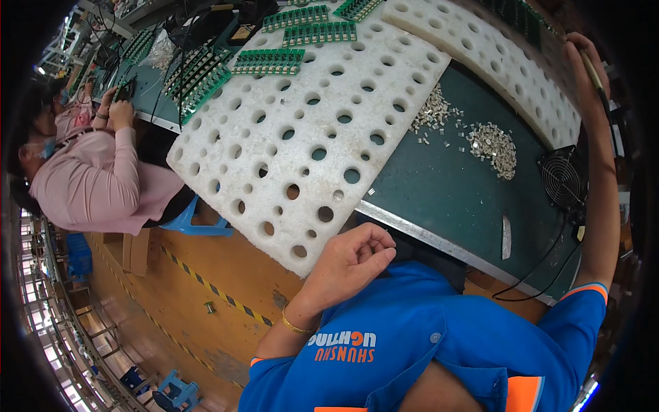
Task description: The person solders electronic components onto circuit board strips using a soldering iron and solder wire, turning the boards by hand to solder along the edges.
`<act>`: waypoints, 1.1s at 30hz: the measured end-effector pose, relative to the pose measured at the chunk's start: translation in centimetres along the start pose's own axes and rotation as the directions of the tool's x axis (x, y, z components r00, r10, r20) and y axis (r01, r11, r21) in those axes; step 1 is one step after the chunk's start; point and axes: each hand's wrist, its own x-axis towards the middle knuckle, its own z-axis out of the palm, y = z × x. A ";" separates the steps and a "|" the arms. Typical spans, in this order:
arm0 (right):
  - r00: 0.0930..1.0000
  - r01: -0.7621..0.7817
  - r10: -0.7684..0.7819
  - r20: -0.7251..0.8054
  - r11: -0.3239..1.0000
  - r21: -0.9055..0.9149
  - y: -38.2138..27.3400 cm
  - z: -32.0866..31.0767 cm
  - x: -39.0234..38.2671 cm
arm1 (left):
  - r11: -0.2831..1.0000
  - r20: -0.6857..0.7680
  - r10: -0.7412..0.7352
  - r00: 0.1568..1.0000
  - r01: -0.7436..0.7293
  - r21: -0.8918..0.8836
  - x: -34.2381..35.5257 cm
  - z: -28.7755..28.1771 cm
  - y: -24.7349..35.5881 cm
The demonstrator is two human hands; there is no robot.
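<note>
My left hand [358, 264] is loosely closed with nothing visible in it, beside the lower corner of a white foam board [295, 147] punched with round holes. At the upper right, my right hand [583, 69] grips a slim pen-like tool [594, 74], near a second, thicker foam slab [515, 75]. Green circuit boards [319, 33] lie along the top of the foam board. Piles of small white components [491, 150] rest on the green bench [439, 192] between the foam pieces.
A black fan [561, 176], cables and a thin metal strip [506, 235] lie at the bench's right. A co-worker in pink [93, 175] sits at the left with hands on a small dark object. A cardboard box [136, 254] and blue stools [175, 395] stand on the orange floor.
</note>
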 end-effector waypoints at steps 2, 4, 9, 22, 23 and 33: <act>0.977 0.143 -0.117 0.180 0.980 -0.139 -3.8 -0.4 -2.3 | 1.000 -0.015 0.013 1.000 -0.013 0.023 -1.5 -1.0 1.2; 0.969 0.169 -0.157 0.190 0.984 -0.049 -9.2 -0.2 -5.8 | 0.988 -0.146 0.140 0.979 -0.148 -0.042 -2.5 -2.1 2.7; 0.952 0.181 -0.199 0.233 0.979 0.097 -13.6 3.3 -14.6 | 0.978 -0.374 0.206 0.904 -0.205 0.044 -2.6 -7.8 7.3; 0.874 0.358 -0.417 0.249 0.900 0.248 -15.7 6.4 -20.5 | 0.969 -0.727 0.072 0.683 -0.219 -0.110 12.2 -21.0 8.7; 0.871 0.358 -0.416 0.260 0.902 0.243 -15.7 6.2 -20.5 | 0.943 -0.696 -0.060 0.716 -0.188 -0.274 13.0 -22.2 7.6; 0.914 0.283 -0.350 0.205 0.912 0.296 -13.9 7.0 -20.6 | 0.820 -0.590 -0.404 0.699 -0.009 -0.572 16.4 -23.6 7.4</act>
